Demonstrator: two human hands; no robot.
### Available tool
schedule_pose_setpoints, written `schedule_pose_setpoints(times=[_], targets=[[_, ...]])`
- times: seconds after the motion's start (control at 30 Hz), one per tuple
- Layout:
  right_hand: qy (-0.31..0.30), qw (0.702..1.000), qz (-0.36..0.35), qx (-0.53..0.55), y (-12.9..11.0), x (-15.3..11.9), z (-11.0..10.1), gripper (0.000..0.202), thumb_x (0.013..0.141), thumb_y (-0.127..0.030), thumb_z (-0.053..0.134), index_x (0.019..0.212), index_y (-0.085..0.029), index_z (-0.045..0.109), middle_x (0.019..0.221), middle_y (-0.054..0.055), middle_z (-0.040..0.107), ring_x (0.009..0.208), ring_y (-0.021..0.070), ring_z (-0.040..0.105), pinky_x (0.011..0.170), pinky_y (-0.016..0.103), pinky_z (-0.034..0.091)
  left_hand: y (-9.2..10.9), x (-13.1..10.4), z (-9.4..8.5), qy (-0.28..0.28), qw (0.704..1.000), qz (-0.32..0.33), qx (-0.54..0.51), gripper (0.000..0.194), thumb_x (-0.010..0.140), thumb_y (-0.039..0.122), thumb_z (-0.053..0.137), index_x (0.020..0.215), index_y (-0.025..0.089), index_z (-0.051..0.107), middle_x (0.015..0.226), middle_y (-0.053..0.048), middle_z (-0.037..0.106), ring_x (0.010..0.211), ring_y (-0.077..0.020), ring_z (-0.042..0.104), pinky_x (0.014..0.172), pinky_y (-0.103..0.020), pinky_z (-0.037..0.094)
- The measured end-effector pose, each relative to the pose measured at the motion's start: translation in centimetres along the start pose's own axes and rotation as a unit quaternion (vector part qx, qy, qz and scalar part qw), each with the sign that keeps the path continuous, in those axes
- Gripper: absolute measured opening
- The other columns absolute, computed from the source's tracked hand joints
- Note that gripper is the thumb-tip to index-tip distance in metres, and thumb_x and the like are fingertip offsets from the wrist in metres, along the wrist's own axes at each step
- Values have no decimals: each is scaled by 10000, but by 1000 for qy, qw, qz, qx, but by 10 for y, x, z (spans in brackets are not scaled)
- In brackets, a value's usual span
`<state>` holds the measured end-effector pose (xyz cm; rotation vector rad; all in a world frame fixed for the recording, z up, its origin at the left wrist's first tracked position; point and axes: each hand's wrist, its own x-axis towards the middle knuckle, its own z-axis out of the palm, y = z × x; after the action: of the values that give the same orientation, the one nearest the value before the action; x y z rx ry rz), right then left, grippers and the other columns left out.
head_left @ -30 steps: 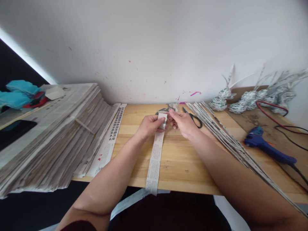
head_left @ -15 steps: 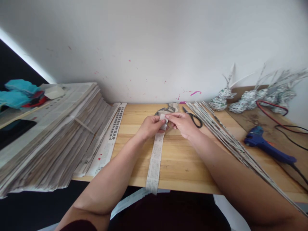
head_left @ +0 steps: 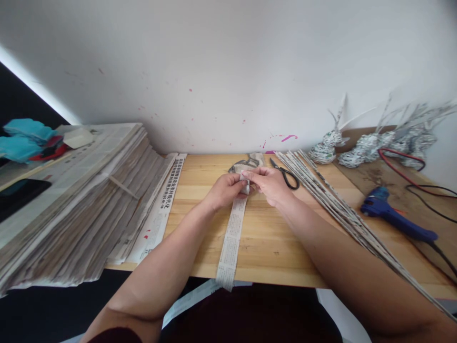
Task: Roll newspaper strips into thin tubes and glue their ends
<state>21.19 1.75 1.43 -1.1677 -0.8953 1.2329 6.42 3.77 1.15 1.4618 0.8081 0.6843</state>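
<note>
A long printed paper strip [head_left: 230, 243] runs from my fingers down over the wooden table's front edge. Its far end is pinched between both hands. My left hand [head_left: 228, 188] is closed on the strip from the left side, with thumb and fingers on it. From the right, my right hand [head_left: 267, 183] pinches the top of the same strip, its fingertips nearly touching the left ones. Just behind the hands lies a crumpled grey-brown printed piece [head_left: 255, 159], partly hidden by them.
Black-handled scissors [head_left: 290, 178] and thin paper rods [head_left: 332, 205] lie on the right, with a blue glue gun [head_left: 396, 214] and wrapped paper figures [head_left: 371, 148] beyond. A tall newspaper stack [head_left: 103, 190] stands left, a dark phone [head_left: 23, 190] on it.
The strip's top end is now lower and more covered by my fingers, and its upper part has shifted slightly right. My hands remain together at nearly the same spot.
</note>
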Motion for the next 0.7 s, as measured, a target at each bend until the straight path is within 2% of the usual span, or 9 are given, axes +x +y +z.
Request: schedule_pose_setpoints(times=[0.2,0.3,0.47,0.57,0.7], targets=[[-12,1000,-3,-6,0,-1,-1,433,515,-442,885,566,-208,524,520,-18,563,444,113,501,433,292,443,4,-2,2,-20,1000,11,0,266,745,314,711,928,127,665,849,-58,688,786,-152,646,744,-297,536],[-15,1000,-7,-11,2,-2,0,434,530,-450,879,570,-209,520,508,-23,556,436,113,500,429,291,448,2,-1,5,8,1000,4,0,352,713,338,756,971,120,659,832,-65,693,772,-160,651,712,-301,545],[-11,1000,-15,-20,5,-2,1,470,534,-470,876,567,-214,483,492,-34,535,423,114,496,391,270,406,-2,0,12,44,999,15,11,306,732,378,739,892,121,693,754,-43,674,704,-147,631,633,-276,552],[-32,999,-12,-27,2,-1,-3,409,588,-493,842,619,-198,561,504,-35,541,416,96,470,387,251,358,-1,-2,13,39,999,5,-17,329,715,409,754,863,121,699,767,-46,683,724,-154,640,625,-271,555],[-119,989,-16,-87,-3,1,-12,340,683,-490,781,782,-170,726,570,-7,592,477,87,474,412,234,296,1,-2,9,35,998,-13,-59,377,690,445,774,879,126,708,813,-55,701,749,-160,652,625,-262,549]])
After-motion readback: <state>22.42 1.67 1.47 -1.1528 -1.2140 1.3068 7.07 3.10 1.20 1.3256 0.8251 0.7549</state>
